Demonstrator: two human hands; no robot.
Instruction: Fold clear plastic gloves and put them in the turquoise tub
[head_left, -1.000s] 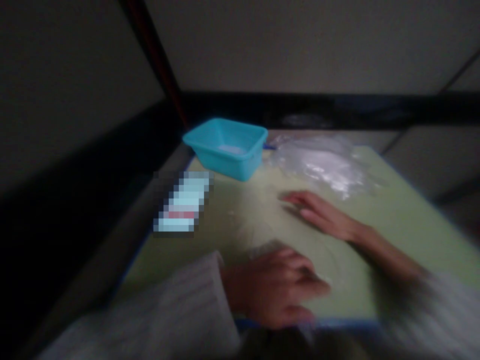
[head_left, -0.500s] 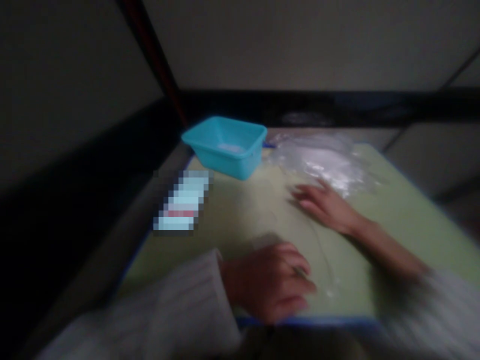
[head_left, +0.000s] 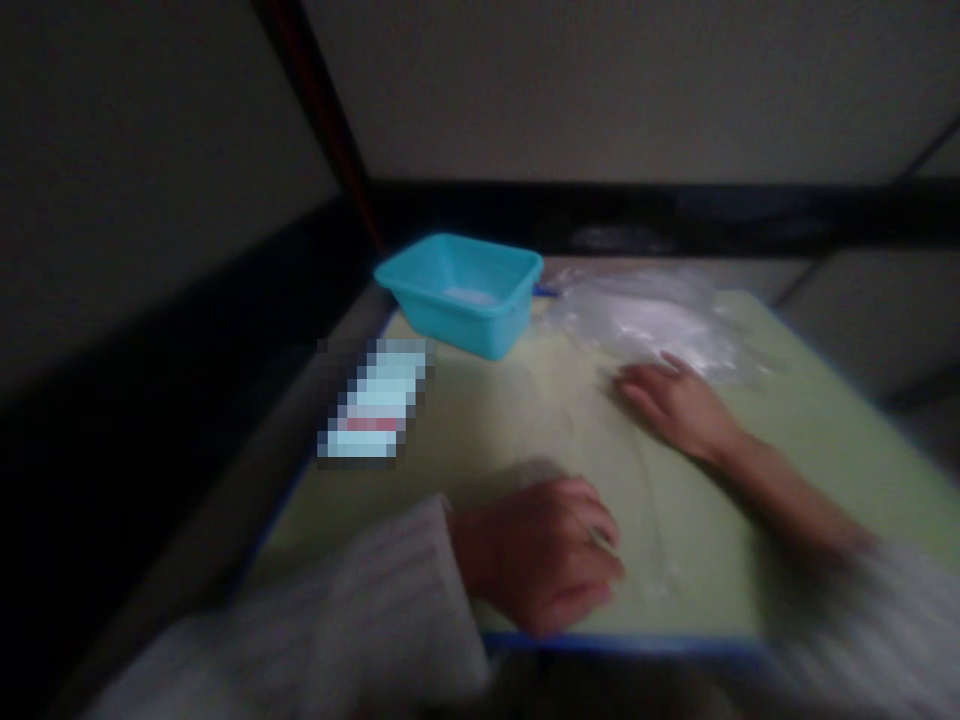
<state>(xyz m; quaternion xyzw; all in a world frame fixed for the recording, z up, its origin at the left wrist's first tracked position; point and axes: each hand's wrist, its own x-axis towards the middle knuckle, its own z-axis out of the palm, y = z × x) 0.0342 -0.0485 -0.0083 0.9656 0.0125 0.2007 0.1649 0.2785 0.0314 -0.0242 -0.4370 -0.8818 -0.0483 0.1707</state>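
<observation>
My left hand is low over the near edge of the table, its fingers curled in. Whatever they may hold is hidden by the hand and the blur. A see-through plastic bag seems to lie flat on the table between my hands, only its faint edge showing. Farther off, my right hand rests with its fingers stretched out near the bag's far part. Just beyond that hand lies a pile of clear plastic bags, crumpled and shiny.
A turquoise plastic basin stands at the far left of the yellow-green table, something pale inside it. Left of centre lies a blurred-out, phone-like rectangle. Blue edging runs along the table, and walls rise behind and to the left.
The view has shifted slightly, so the basin and table sit a little farther right. My right hand has drawn slightly right, and my left hand stays nearly in place.
</observation>
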